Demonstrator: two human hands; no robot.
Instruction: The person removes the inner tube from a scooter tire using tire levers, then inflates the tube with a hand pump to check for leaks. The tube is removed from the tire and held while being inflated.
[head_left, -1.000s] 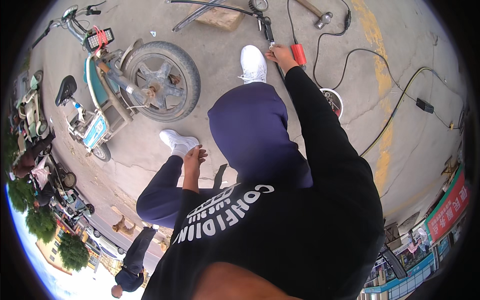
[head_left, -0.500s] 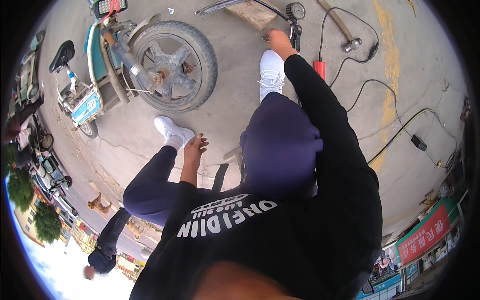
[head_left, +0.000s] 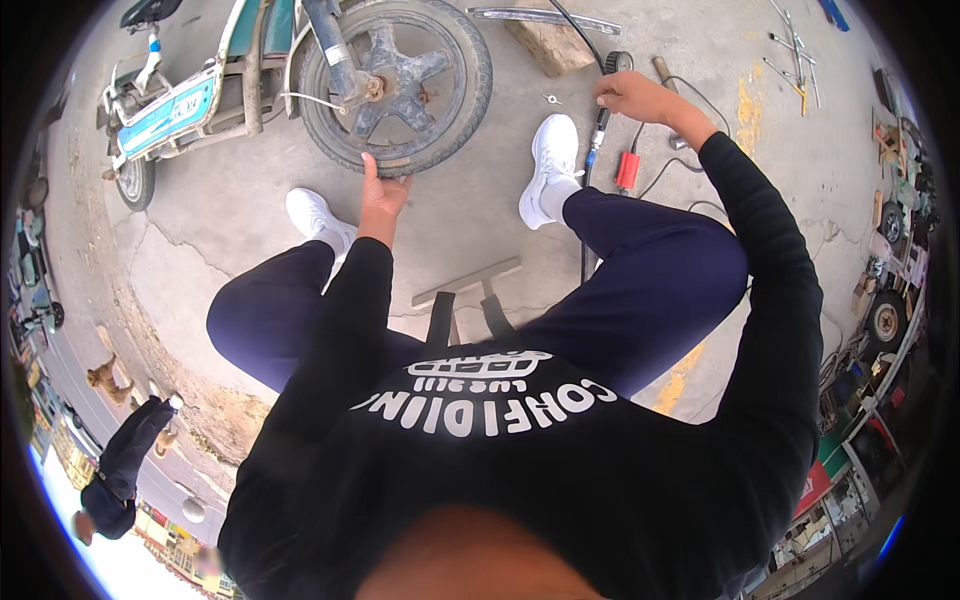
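The grey, dusty front wheel (head_left: pixel 440 120) of a two-wheeler stands ahead of me, left of centre. My left hand (head_left: pixel 383 197) is at its lower edge, thumb raised against the tyre's sidewall and fingers along the tread. To the right, my right hand (head_left: pixel 645 98) is closed at a tyre inflator (head_left: pixel 601 128) with a round dial gauge (head_left: pixel 618 62), partly covering it. A black hose (head_left: pixel 577 25) reaches it from above, and a blue fitting (head_left: pixel 591 158) shows at its lower end. A small silver, ring-like piece (head_left: pixel 552 99) lies on the ground beside it.
A wooden block (head_left: pixel 553 48) and metal bar (head_left: pixel 545 15) lie ahead. A red corded tool (head_left: pixel 627 170) and partly hidden hammer (head_left: pixel 661 72) lie right, with a cross-shaped wrench (head_left: pixel 797 52) farther off. A person (head_left: pixel 125 470) and dog (head_left: pixel 105 378) appear lower left.
My left hand has moved forward from beside my shoe to the tyre. My right hand has shifted rightward onto the inflator. My view has turned, and my right knee has swung outward.
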